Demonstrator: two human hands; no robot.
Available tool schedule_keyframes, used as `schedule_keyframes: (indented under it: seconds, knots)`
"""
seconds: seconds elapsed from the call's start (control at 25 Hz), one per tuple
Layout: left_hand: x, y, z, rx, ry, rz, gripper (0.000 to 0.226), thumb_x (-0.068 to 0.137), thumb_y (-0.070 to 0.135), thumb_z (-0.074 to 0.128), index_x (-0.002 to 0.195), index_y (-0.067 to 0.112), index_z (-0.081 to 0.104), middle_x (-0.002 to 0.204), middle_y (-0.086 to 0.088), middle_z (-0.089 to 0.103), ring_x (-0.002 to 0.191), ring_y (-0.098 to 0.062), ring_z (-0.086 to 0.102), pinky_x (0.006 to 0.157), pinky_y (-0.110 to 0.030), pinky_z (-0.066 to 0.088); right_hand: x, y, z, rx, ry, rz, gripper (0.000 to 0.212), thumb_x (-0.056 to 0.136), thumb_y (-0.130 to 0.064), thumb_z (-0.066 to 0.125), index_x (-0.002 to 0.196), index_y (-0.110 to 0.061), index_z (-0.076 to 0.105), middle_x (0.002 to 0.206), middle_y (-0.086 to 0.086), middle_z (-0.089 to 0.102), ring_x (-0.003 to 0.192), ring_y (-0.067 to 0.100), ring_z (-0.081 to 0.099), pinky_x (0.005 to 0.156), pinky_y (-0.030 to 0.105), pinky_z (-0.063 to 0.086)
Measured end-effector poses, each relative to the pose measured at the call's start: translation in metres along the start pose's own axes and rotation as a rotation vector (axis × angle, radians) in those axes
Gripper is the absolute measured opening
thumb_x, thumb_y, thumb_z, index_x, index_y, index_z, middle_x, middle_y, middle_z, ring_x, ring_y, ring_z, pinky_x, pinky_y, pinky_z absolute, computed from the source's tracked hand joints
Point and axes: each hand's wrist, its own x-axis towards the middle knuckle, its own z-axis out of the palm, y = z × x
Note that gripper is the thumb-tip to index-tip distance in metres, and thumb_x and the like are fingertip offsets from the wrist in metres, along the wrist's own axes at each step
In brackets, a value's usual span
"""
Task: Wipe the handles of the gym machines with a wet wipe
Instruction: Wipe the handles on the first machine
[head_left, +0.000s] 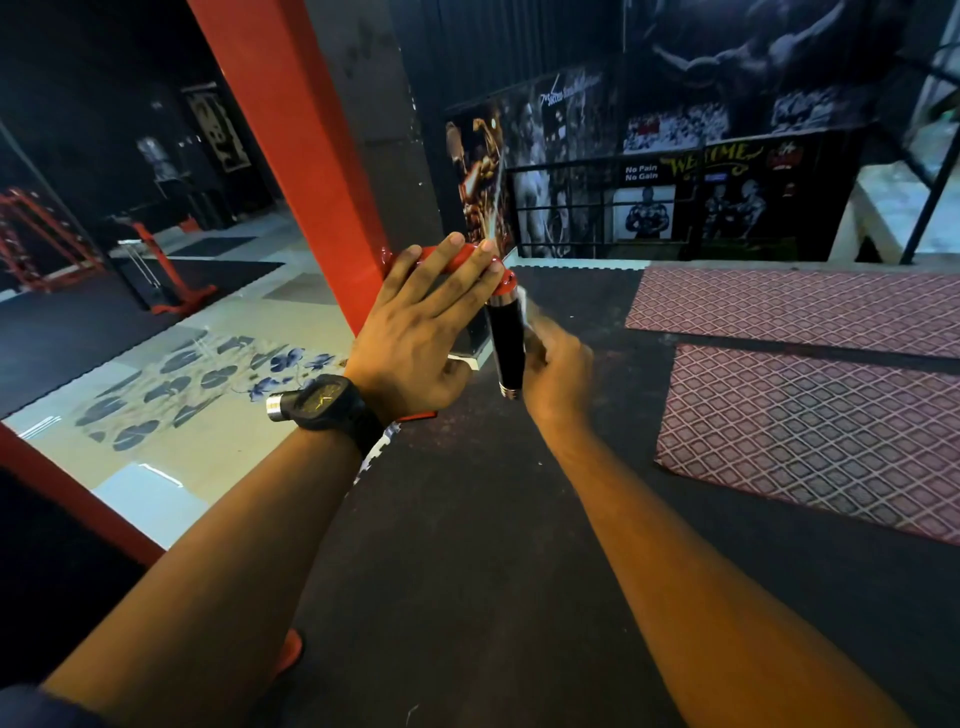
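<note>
A black handle (505, 338) with silver end caps hangs down from a red bar (457, 258) on the machine's red upright (306, 150). My left hand (421, 332), a black watch on its wrist, lies over the red bar with fingers straight. My right hand (558, 369) is blurred; it holds a white wet wipe (525, 312) against the right side of the black handle. Most of the wipe is hidden by the hand.
Two patterned pink mats (810, 421) lie on the dark rubber floor to the right. Posters and a black railing (597, 208) stand behind the machine. Further red gym frames (47, 234) stand at far left, with a tiled floor between.
</note>
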Motion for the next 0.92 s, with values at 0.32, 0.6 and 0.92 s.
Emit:
schedule_keyframes:
  seconds: [0.32, 0.6, 0.92]
  knots:
    - [0.000, 0.002, 0.001, 0.015, 0.003, -0.001, 0.092, 0.072, 0.036, 0.050, 0.158, 0.018, 0.023, 0.165, 0.003, 0.008, 0.154, -0.027, 0.010, 0.123, -0.046, 0.001, -0.048, 0.011, 0.004, -0.171, 0.017, 0.064, 0.047, 0.100, -0.006, 0.054, 0.144, -0.022, 0.052, 0.117, 0.014, 0.071, 0.098, 0.030, 0.071, 0.082, 0.039, 0.059]
    - [0.002, -0.002, 0.002, 0.013, -0.028, -0.010, 0.094, 0.072, 0.036, 0.053, 0.159, 0.018, 0.023, 0.166, 0.001, 0.014, 0.154, -0.027, 0.009, 0.124, -0.049, 0.004, -0.065, 0.018, 0.020, -0.075, 0.043, 0.212, 0.045, 0.104, -0.014, 0.042, 0.149, -0.017, 0.044, 0.089, 0.006, 0.066, 0.076, 0.019, 0.061, 0.072, 0.032, 0.049]
    - [0.003, -0.003, 0.005, 0.015, -0.032, -0.001, 0.097, 0.072, 0.036, 0.056, 0.160, 0.019, 0.020, 0.166, 0.003, 0.008, 0.155, -0.026, 0.005, 0.124, -0.048, 0.000, -0.068, 0.055, 0.014, -0.169, 0.007, -0.329, 0.055, 0.097, 0.008, 0.054, 0.148, -0.004, 0.040, 0.153, 0.012, 0.036, 0.140, 0.029, 0.042, 0.107, 0.041, 0.047]
